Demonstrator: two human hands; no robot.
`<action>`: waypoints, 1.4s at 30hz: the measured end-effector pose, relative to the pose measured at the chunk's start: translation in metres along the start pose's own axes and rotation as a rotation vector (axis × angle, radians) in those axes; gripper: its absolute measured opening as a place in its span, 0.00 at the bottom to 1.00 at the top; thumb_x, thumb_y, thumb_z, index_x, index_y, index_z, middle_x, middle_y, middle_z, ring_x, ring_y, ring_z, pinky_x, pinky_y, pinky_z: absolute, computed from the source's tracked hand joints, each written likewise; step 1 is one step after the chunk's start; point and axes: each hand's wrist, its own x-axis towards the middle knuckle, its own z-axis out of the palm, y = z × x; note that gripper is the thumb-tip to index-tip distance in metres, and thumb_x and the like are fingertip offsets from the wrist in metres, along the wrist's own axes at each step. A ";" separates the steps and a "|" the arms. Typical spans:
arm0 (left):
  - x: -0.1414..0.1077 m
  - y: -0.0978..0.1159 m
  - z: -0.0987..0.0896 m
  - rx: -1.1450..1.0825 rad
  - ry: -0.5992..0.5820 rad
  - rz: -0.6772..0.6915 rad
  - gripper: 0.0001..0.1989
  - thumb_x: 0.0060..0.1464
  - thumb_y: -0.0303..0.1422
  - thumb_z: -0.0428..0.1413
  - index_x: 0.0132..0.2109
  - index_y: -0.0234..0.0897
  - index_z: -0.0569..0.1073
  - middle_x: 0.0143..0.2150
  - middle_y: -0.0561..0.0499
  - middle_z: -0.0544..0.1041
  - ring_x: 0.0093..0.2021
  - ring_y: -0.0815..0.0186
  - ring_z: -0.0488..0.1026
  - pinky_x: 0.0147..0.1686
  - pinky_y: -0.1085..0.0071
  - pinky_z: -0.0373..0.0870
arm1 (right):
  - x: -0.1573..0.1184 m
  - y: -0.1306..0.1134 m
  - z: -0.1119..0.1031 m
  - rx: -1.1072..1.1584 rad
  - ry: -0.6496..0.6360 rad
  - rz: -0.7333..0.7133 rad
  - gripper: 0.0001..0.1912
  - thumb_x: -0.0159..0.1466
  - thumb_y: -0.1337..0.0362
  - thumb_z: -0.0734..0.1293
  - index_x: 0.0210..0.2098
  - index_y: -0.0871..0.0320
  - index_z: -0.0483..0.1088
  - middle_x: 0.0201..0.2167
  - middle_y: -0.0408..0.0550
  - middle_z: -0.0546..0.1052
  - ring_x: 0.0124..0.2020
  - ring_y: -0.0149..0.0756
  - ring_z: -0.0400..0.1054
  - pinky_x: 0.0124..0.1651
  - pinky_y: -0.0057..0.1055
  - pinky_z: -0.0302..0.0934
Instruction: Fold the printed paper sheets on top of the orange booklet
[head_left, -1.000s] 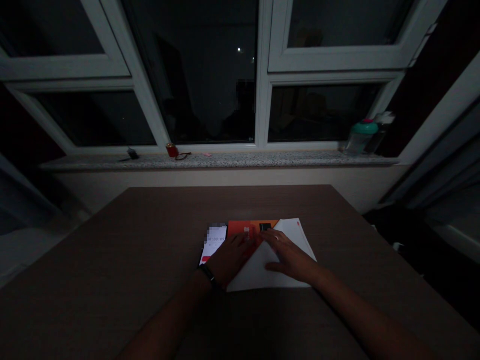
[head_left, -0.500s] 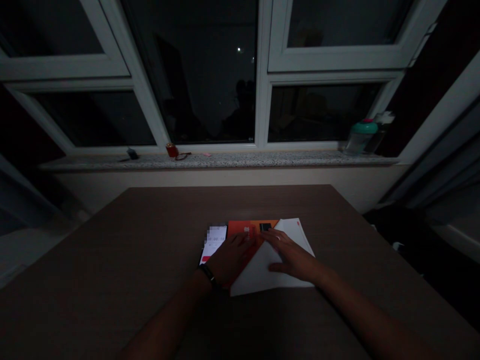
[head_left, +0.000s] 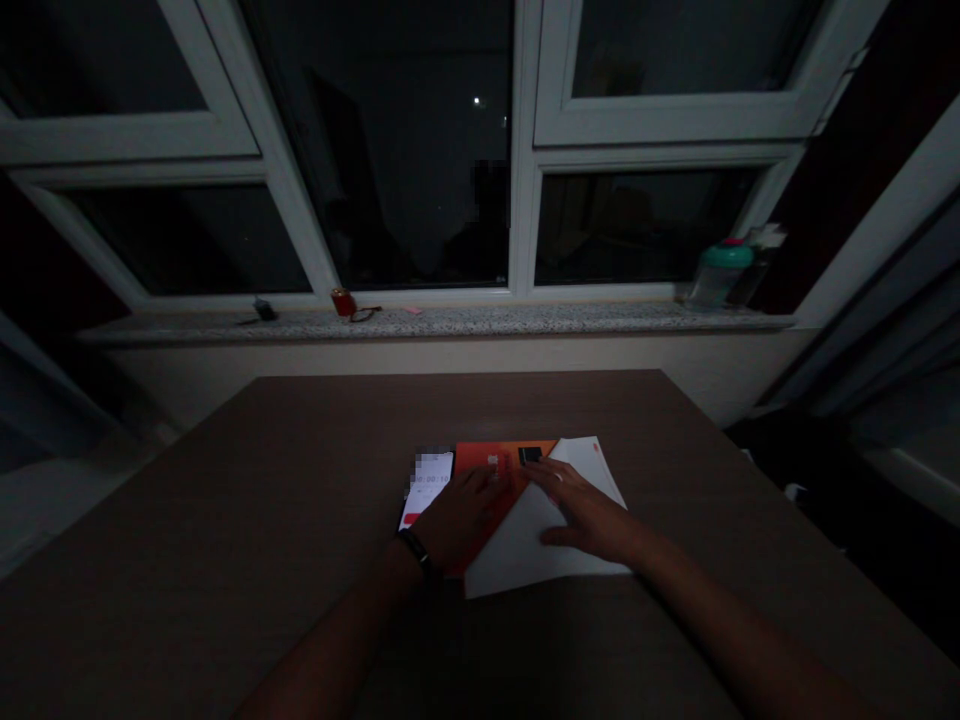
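A booklet with a red and orange cover (head_left: 474, 456) lies on the brown table (head_left: 337, 420), with a white page (head_left: 517, 550) folded diagonally beside the cover. My left hand (head_left: 461, 510), with a dark band at the wrist, rests on the red part, fingers stretched out. On the folded white page lies my right hand (head_left: 585, 510), its fingers reaching the diagonal edge and its thumb spread away. A phone (head_left: 431, 490) with a lit screen is just left of the booklet, partly covered by my left hand.
Behind the table runs a speckled stone windowsill (head_left: 465, 320) under dark windows. On it stand a small red jar (head_left: 343, 302), a dark little bottle (head_left: 264, 308) and a clear bottle with a teal lid (head_left: 724, 268). Curtains hang at both sides.
The white page's lower left corner has shifted slightly right and toward me. My right hand has slid very slightly right; my left hand stays nearly in place.
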 end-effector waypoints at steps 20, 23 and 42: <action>-0.003 -0.001 -0.004 -0.007 -0.024 -0.013 0.22 0.64 0.25 0.48 0.63 0.42 0.60 0.66 0.44 0.58 0.63 0.55 0.59 0.61 0.52 0.61 | -0.006 0.007 -0.011 0.005 -0.037 0.016 0.54 0.53 0.61 0.77 0.70 0.49 0.44 0.70 0.52 0.51 0.70 0.47 0.42 0.69 0.48 0.46; -0.003 0.000 -0.006 -0.015 -0.039 -0.012 0.24 0.64 0.24 0.48 0.65 0.43 0.59 0.66 0.44 0.59 0.64 0.55 0.58 0.61 0.53 0.60 | -0.008 0.012 -0.014 -0.008 -0.039 0.028 0.55 0.52 0.59 0.77 0.70 0.49 0.44 0.70 0.51 0.50 0.70 0.48 0.41 0.69 0.48 0.45; -0.006 -0.010 -0.001 0.018 -0.072 -0.038 0.25 0.65 0.28 0.49 0.66 0.45 0.57 0.67 0.45 0.58 0.64 0.55 0.57 0.62 0.54 0.59 | -0.015 0.024 -0.031 -0.194 -0.052 0.106 0.62 0.50 0.54 0.77 0.71 0.49 0.35 0.72 0.52 0.43 0.71 0.52 0.33 0.70 0.52 0.34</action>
